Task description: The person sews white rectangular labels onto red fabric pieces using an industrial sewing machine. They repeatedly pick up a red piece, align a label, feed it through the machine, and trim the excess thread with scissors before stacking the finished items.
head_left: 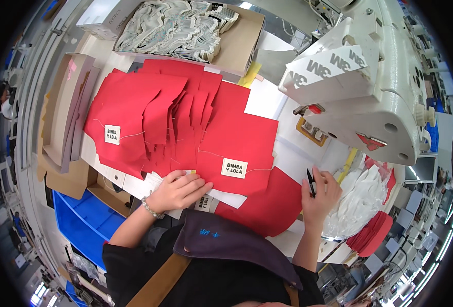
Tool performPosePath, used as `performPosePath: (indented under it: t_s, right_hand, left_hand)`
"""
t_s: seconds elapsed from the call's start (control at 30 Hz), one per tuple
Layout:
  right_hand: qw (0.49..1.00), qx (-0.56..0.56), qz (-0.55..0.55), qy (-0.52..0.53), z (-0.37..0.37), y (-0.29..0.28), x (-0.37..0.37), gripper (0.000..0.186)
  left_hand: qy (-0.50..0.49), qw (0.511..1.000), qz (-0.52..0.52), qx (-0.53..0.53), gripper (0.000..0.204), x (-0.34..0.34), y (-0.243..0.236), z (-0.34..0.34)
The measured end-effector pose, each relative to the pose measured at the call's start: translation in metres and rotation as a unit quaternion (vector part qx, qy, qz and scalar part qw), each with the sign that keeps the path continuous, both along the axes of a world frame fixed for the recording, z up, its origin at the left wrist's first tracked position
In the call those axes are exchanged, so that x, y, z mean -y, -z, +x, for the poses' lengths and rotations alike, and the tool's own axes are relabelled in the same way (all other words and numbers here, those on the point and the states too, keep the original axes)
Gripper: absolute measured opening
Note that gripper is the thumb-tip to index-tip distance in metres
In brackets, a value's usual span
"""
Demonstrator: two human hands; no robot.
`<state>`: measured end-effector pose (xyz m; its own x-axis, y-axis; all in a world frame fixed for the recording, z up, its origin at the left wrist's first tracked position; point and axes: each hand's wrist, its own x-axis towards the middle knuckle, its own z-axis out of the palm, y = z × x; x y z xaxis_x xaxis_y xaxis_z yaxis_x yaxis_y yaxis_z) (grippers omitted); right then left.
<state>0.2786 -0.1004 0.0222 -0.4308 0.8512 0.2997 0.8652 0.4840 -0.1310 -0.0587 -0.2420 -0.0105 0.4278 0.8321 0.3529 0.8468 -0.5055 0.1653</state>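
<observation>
Red fabric pieces (134,97) lie in an overlapping pile before me, some with white labels sewn on and loose thread tails. One labelled piece (236,138) lies at the pile's right side, its white label (234,168) facing up. My left hand (183,190) rests with fingers stretched out at the pile's near edge, beside more white labels (203,203). Close to the right edge of another red piece (267,204), my right hand (321,197) is closed around a slim black pen (312,182), held upright between the fingers.
A white sewing machine (370,87) stands at the right. Behind the pile, a cardboard box (241,41) holds bundled label strips (175,30). A long open box (65,112) is at the left, above a blue bin (85,220). White pieces (357,202) are heaped at the right.
</observation>
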Motion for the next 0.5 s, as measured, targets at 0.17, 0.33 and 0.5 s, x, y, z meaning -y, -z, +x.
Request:
performPosePath:
  t_s: [0.17, 0.33, 0.5]
  right_hand:
    - [0.980, -0.005, -0.037, -0.196, -0.052, 0.005, 0.013, 0.040]
    - [0.964, 0.023, -0.031, -0.265, -0.071, 0.013, 0.007, 0.042]
    - [0.958, 0.030, -0.055, -0.279, -0.075, 0.013, 0.001, 0.045]
  left_hand:
    - [-0.007, 0.996, -0.016, 0.083, 0.038, -0.003, 0.013, 0.001]
    - [-0.007, 0.993, -0.024, 0.113, 0.037, -0.005, 0.013, 0.001]
    - [-0.005, 0.993, -0.028, 0.118, 0.037, -0.005, 0.013, 0.000]
